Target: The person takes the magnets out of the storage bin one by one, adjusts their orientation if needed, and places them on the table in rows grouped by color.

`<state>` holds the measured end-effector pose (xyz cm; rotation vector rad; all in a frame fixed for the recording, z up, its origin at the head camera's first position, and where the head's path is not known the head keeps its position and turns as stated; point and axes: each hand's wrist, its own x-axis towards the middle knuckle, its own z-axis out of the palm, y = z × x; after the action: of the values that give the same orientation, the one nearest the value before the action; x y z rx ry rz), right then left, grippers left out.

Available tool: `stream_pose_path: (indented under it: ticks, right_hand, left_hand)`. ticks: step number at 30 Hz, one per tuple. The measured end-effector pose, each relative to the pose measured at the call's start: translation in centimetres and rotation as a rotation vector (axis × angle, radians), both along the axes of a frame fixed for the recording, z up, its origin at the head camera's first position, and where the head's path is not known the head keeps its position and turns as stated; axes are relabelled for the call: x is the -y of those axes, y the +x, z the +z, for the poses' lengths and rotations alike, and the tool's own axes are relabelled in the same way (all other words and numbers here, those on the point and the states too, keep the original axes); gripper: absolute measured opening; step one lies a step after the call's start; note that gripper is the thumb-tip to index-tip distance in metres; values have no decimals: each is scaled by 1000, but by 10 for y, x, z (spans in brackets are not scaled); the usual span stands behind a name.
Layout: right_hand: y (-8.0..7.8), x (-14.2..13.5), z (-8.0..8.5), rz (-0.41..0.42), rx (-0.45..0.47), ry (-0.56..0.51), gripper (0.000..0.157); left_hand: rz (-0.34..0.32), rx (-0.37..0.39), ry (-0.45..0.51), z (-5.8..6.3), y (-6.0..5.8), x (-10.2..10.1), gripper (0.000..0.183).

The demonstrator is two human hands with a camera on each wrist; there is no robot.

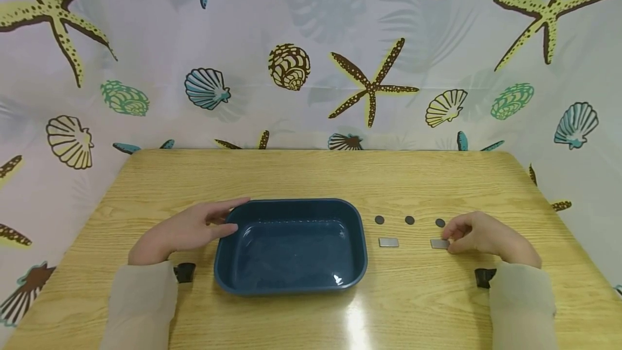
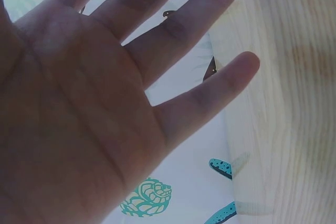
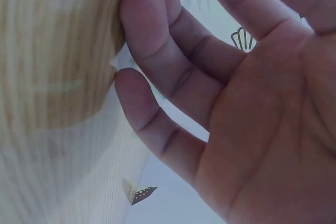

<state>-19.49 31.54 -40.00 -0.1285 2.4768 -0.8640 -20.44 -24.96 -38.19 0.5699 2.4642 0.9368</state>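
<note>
A dark blue rectangular tub [image 1: 291, 285] stands on the table, its inside facing up. My left hand [image 1: 187, 228] is at the tub's upper left corner, with straight, spread fingers reaching along the back rim and the thumb at the left rim. In the left wrist view the palm and spread fingers [image 2: 205, 95] show, but not the tub. My right hand [image 1: 481, 236] pinches the right end of a small grey rectangular plate [image 1: 439, 243] between thumb and fingertips, low over the table. The right wrist view shows curled fingers [image 3: 152, 30] close to the wood; the plate is hidden there.
A second grey rectangular plate [image 1: 389, 242] lies between the tub and my right hand. Behind the plates, small dark discs [image 1: 379, 220] form a row of three, the rightmost disc [image 1: 440, 223] near my fingers. A patterned curtain [image 1: 301, 112] hangs behind the wooden table [image 1: 418, 307].
</note>
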Motion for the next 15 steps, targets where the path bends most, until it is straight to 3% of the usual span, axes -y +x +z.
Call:
stream_pose_path:
  ticks: [8,15]
  right_hand:
    - [3,-4,5,18,-25,32,23]
    - [2,-2,12,-41,-80,104,24]
  left_hand:
    - [4,-3,-5,1,1,-2,64]
    - [-1,-15,-20,2,0,-3,64]
